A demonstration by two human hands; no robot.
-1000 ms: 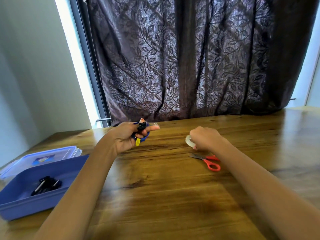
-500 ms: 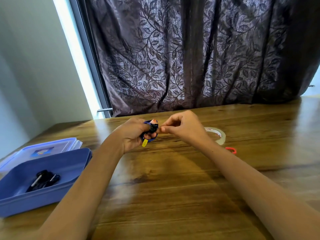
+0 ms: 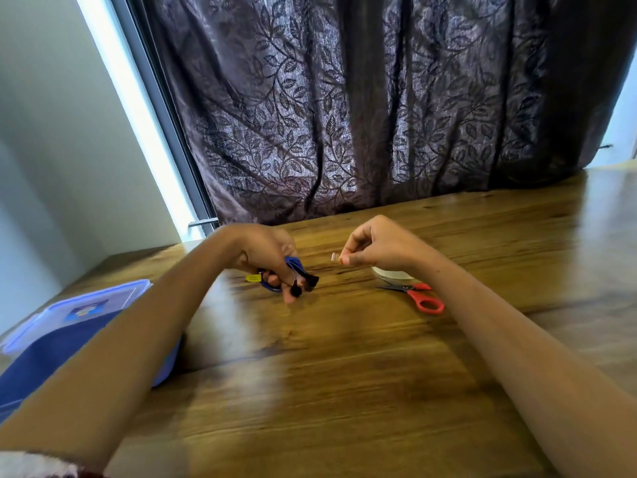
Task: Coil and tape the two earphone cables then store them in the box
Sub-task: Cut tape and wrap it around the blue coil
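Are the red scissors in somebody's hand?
No, the red scissors lie on the table beside the tape roll, and no hand touches them.

Blue cable (image 3: 295,264) w/ yellow tag (image 3: 253,278), red scissors (image 3: 427,302), blue box (image 3: 58,346), purple leaf-print curtain (image 3: 344,115)

**Both grips closed, forearms stretched forward**

The left grip (image 3: 265,257) is turned knuckles-up, its fingers curled downward round a coiled blue earphone cable (image 3: 295,264). The right grip (image 3: 375,250) is held apart from it, to its right. Its thumb and forefinger pinch a small clear strip of tape (image 3: 333,257), and its other fingers are curled in. Both bare forearms reach forward from the lower corners and angle toward each other.
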